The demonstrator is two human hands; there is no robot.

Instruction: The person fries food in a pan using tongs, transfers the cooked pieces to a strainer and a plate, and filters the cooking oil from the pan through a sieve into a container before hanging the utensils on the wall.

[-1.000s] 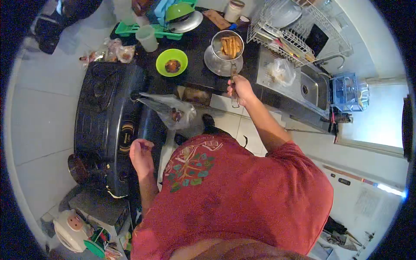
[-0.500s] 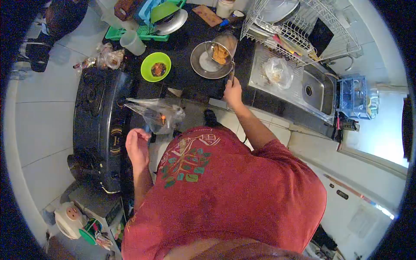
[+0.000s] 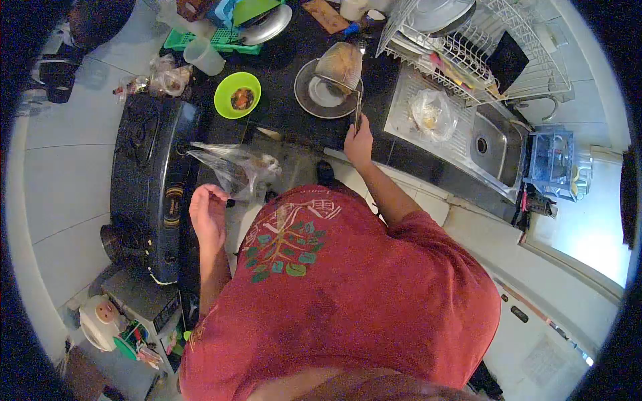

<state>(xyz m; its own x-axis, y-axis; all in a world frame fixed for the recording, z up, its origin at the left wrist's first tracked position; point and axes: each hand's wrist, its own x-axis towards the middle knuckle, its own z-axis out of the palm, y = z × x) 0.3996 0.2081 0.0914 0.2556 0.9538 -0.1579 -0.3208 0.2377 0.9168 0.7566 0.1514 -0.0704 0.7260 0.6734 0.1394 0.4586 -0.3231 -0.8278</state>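
My right hand (image 3: 360,144) is closed around the handle of a mesh strainer (image 3: 340,65). The strainer's basket is tipped up over a round grey pan (image 3: 304,100) on the dark counter, and brownish contents show faintly through the mesh. A pale, whitish patch covers the pan's bottom. My left hand (image 3: 208,214) is raised beside the stove with its fingers loosely curled, and I see nothing in it. Just beyond it hangs a clear plastic bag (image 3: 241,170). A lime green bowl (image 3: 224,100) with dark and orange bits inside stands left of the pan.
At left is a black stove (image 3: 144,194). Behind it stand a clear plastic cup (image 3: 204,57) and a green rack (image 3: 234,45). To the right are a steel sink (image 3: 495,140), a plastic bag (image 3: 431,113) on its drainboard, and a white dish rack (image 3: 461,50).
My right hand has turned the strainer so its basket tips up over the pan; the orange-brown pieces no longer show plainly. An orange spot at the hanging bag is gone from sight.
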